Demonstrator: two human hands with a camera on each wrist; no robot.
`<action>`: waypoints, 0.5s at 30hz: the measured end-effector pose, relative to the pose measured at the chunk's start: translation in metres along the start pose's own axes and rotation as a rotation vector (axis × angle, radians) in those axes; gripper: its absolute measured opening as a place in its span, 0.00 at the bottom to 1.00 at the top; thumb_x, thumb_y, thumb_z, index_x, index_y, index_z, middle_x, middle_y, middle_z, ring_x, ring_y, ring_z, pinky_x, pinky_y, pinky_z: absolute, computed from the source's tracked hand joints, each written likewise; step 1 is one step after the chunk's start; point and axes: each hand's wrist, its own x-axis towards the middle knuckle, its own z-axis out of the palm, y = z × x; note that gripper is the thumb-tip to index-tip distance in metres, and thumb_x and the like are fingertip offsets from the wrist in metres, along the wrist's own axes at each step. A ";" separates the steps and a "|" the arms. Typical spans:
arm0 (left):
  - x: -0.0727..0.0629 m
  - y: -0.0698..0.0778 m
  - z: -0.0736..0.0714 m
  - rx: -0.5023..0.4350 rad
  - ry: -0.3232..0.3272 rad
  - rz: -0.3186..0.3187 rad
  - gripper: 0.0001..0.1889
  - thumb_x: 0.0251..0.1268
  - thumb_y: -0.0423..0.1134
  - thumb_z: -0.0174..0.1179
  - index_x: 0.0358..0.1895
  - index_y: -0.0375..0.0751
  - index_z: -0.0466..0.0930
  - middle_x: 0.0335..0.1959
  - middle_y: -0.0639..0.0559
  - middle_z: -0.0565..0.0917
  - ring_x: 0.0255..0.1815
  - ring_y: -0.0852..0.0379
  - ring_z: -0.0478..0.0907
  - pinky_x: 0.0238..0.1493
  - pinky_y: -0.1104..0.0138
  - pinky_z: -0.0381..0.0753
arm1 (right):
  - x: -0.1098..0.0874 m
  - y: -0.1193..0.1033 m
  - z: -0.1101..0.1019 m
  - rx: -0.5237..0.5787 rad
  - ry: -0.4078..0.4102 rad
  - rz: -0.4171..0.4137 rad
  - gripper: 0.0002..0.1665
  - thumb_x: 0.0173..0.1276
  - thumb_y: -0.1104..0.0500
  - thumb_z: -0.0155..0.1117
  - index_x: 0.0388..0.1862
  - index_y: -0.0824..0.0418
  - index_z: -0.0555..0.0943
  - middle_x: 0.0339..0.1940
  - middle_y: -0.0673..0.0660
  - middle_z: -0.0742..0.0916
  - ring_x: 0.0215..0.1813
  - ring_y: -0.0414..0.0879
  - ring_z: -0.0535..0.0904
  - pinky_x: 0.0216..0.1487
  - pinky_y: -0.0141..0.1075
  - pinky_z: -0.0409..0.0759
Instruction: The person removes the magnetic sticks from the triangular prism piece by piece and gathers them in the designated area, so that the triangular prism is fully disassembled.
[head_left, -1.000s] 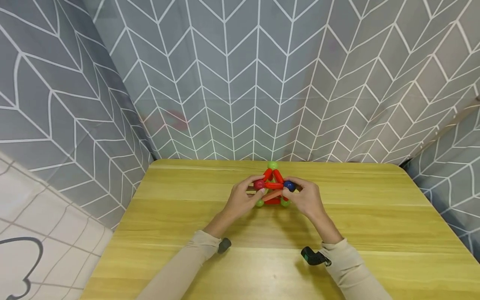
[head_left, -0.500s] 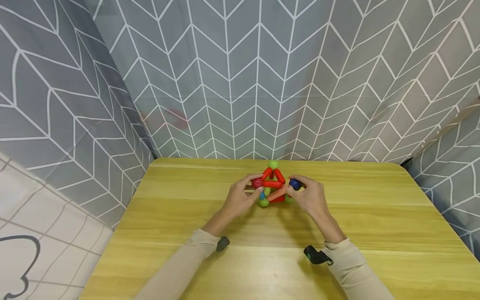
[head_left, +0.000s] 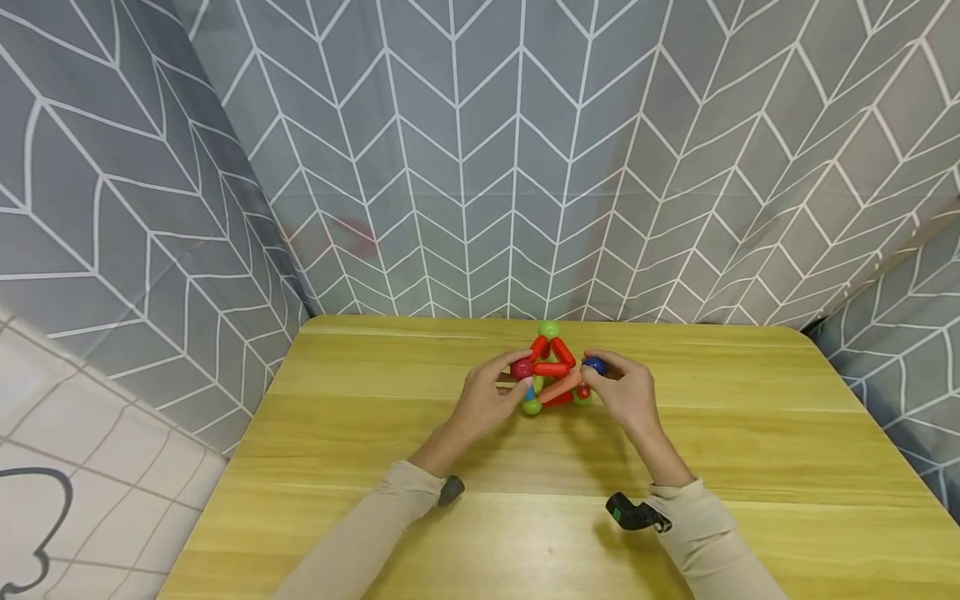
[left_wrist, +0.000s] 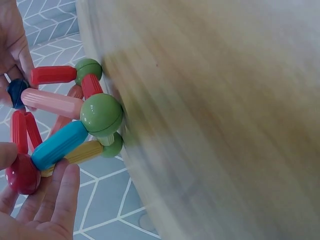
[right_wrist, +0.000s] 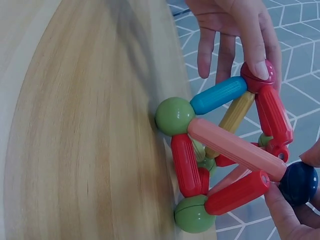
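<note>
A structure of ribbed magnetic rods and balls stands on the wooden table, between both hands. My left hand (head_left: 487, 392) pinches its dark red ball (right_wrist: 258, 75) with thumb and fingers. A blue rod (right_wrist: 220, 95), a yellow rod (right_wrist: 235, 117) and red rods (right_wrist: 276, 115) run from that ball. My right hand (head_left: 621, 392) pinches a dark blue ball (right_wrist: 298, 183), which meets the end of a pink rod (right_wrist: 237, 150). One red rod (right_wrist: 237, 194) ends right by the blue ball and fingertip. Green balls (right_wrist: 175, 116) form the lower corners near the tabletop.
The wooden table (head_left: 375, 533) ends at a patterned grey curtain (head_left: 480, 167) behind the structure. Dark wrist devices (head_left: 632, 512) sit at both cuffs. White tiled fabric (head_left: 97, 467) lies left of the table.
My right hand has moved right with the blue ball, opening a gap from the upper red rod's end. The structure has turned slightly, baring the blue rod; my left hand keeps its hold.
</note>
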 end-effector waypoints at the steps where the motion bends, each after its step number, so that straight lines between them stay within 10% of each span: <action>1: 0.000 0.001 0.001 0.006 0.000 -0.003 0.21 0.68 0.35 0.64 0.63 0.46 0.80 0.58 0.45 0.85 0.50 0.50 0.86 0.43 0.72 0.86 | 0.000 0.000 0.000 0.019 -0.002 0.015 0.19 0.68 0.61 0.66 0.57 0.66 0.84 0.52 0.67 0.88 0.41 0.31 0.82 0.37 0.20 0.78; 15: -0.001 0.010 0.008 0.071 0.009 0.012 0.22 0.66 0.34 0.65 0.64 0.44 0.80 0.59 0.44 0.84 0.53 0.53 0.84 0.42 0.74 0.85 | 0.001 0.002 -0.002 0.214 -0.057 0.124 0.23 0.70 0.62 0.63 0.63 0.69 0.79 0.60 0.69 0.84 0.41 0.24 0.80 0.44 0.21 0.82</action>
